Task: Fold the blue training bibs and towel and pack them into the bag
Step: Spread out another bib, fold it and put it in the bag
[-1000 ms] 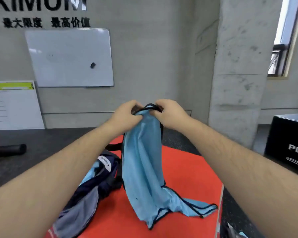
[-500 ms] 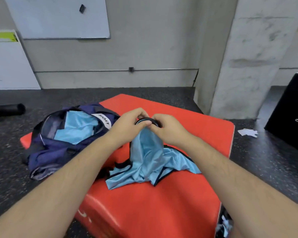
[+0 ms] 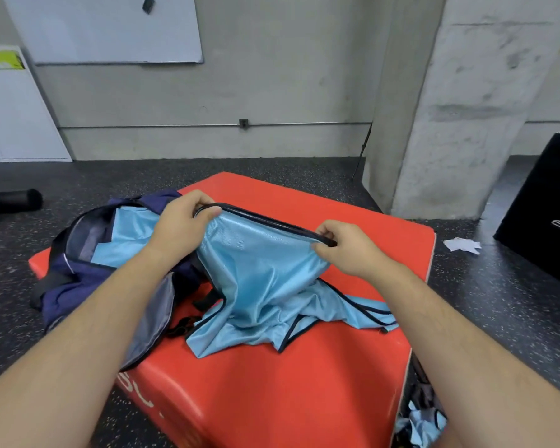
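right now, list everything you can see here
pad: 1, red, on floor
training bib: 1, light blue, black trim, draped on pad, top edge lifted
bag: 1, navy, open, on pad's left, blue fabric inside
fabric heap: 1, light blue, floor bottom right
whiteboard: 1, white, back left
pillar: 1, grey concrete, right
box: 1, black, far right
paper scrap: 1, white, floor
cylinder: 1, black, floor far left
left hand: pinches bib edge
right hand: pinches bib edge

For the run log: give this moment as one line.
phase: folding bib | left hand: pinches trim | right hand: pinches trim | bag: open
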